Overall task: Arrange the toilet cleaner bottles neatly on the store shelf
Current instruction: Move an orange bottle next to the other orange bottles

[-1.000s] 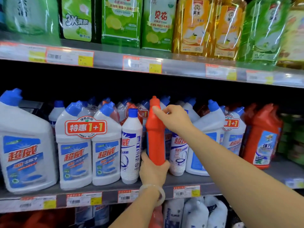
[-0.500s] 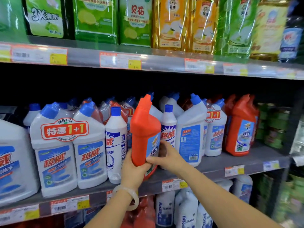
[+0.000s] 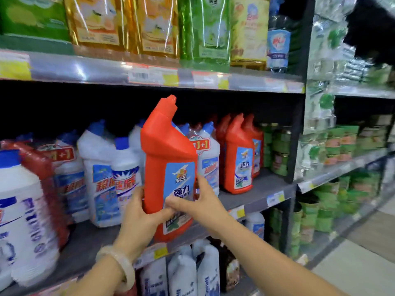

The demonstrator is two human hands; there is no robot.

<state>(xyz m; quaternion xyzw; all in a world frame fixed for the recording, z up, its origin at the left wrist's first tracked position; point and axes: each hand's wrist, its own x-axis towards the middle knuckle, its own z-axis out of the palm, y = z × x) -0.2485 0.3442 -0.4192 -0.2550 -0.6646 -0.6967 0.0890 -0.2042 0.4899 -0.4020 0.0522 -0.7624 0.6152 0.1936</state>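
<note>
Nearest, the left hand and right hand both clasp the angled-neck orange plastic toilet cleaner bottle, raised before the grey metal shelf. Beyond stand matching orange bottles; carrying it across could topple the white blue-capped bottles between.

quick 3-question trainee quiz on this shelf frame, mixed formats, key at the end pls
1. True or false: the red bottle being handled rests flat on the middle shelf.
2. Which hands touch it? A) left only B) right only C) both
3. Fill in: matching red bottles stand on the shelf to the ____ of the held one.

Key
1. False: it is lifted in front of the shelf edge.
2. C: the left hand grips its lower side, and the right hand pinches across the label.
3. right, past a white bottle with a blue cap.
</note>
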